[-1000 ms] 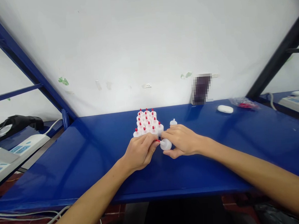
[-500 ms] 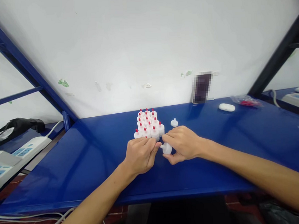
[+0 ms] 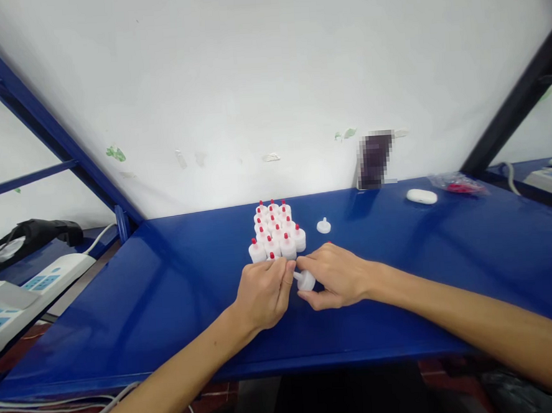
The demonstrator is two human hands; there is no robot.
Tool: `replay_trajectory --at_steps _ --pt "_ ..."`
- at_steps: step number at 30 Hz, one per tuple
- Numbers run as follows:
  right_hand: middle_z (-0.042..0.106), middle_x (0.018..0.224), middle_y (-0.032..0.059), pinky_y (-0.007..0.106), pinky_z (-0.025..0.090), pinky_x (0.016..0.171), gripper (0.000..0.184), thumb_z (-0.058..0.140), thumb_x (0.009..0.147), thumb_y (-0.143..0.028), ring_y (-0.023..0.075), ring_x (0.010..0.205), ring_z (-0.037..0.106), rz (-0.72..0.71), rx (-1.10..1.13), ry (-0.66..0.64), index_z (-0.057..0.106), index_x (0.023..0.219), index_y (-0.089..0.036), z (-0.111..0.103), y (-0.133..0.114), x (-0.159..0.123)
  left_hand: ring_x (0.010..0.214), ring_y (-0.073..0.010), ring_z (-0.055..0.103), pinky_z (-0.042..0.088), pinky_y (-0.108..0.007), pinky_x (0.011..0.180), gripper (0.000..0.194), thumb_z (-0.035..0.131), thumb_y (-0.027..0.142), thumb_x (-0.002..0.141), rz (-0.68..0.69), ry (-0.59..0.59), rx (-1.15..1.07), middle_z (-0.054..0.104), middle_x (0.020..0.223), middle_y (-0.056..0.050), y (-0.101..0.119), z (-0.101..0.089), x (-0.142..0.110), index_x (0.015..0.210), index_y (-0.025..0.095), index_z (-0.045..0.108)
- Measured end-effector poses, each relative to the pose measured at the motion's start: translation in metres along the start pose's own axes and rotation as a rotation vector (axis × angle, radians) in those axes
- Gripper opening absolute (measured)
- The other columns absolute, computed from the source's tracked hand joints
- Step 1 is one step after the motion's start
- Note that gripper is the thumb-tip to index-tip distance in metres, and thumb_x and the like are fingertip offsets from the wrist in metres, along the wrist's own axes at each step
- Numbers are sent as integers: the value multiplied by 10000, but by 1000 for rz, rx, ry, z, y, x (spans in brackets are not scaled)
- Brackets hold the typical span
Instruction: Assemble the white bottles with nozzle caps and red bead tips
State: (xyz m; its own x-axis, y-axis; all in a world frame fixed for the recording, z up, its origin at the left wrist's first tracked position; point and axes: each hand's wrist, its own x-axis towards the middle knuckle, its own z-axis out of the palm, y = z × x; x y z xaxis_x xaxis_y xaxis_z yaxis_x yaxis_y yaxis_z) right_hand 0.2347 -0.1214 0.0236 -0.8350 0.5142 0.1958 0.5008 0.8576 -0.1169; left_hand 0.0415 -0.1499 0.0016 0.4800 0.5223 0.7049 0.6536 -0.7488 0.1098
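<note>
My right hand [image 3: 339, 277] grips a small white plastic bottle [image 3: 307, 281] between thumb and fingers, its narrow nozzle pointing left. At the nozzle's tip, my left hand [image 3: 265, 294] is closed in a pinch; the fingers hide whatever is between them. Just beyond the hands, several white bottles with red caps [image 3: 272, 247] stand upright in a tight group. To their right is a loose white nozzle top [image 3: 324, 226] without a red cap. A small red bit [image 3: 329, 243] peeks out behind my right hand.
The blue table [image 3: 178, 287] meets a white wall. A white oval case [image 3: 422, 196], a clear bag with red pieces [image 3: 459, 186] and a blurred-out dark upright object [image 3: 375, 161] are at the back right. Power strips [image 3: 42, 286] lie left, beyond the blue frame post.
Both hands have come slightly nearer to me with the bottle, still joined at the nozzle tip. More of the front capped bottles shows, and a red bit appears behind my right hand.
</note>
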Motion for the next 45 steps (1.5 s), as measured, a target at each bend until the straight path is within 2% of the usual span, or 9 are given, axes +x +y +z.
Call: replay_trajectory --at_steps 6,13,18,24,29,40,45 --pt "690 730 67 271 306 519 246 525 866 -387 157 544 550 91 105 -59 573 867 -146 -1 -5 4 446 -95 391 313 -249 501 356 351 187 1011 -22 -17 -16 463 529 30 -4 0 1 663 184 424" --pt "695 756 78 282 271 516 242 584 830 -379 190 584 604 141 -7 -75 569 864 -140 3 -7 8 431 -94 398 299 -253 486 358 346 184 1008 -24 15 35 468 512 31 -4 3 0 661 182 436" --pt "703 773 83 282 302 531 218 590 819 -342 209 615 636 147 -32 -61 571 888 -136 6 -5 10 415 -92 391 300 -251 476 372 337 191 1010 0 36 74 473 499 31 -6 6 0 646 187 415" --pt "702 766 69 270 320 530 181 586 814 -320 194 602 619 154 83 -109 566 877 -150 8 -3 8 412 -101 447 322 -240 469 375 310 207 1017 5 10 141 516 507 18 -7 10 -3 665 185 440" --pt "677 723 38 251 327 520 124 578 794 -289 165 569 582 149 193 -95 546 832 -175 10 1 5 412 -112 475 319 -244 454 359 315 203 1010 13 -6 179 526 508 15 -6 13 -6 677 187 449" --pt "605 651 -11 235 394 535 83 552 777 -261 129 534 530 68 438 -83 500 777 -196 13 3 2 420 -125 477 329 -258 460 359 294 218 1015 2 -6 96 516 513 12 -2 14 -9 682 198 428" --pt "629 670 -2 235 412 551 80 552 778 -260 132 548 548 50 481 -114 530 802 -187 17 4 0 422 -127 489 331 -259 450 361 294 222 1018 -19 -70 78 531 518 7 1 14 -12 684 197 428"
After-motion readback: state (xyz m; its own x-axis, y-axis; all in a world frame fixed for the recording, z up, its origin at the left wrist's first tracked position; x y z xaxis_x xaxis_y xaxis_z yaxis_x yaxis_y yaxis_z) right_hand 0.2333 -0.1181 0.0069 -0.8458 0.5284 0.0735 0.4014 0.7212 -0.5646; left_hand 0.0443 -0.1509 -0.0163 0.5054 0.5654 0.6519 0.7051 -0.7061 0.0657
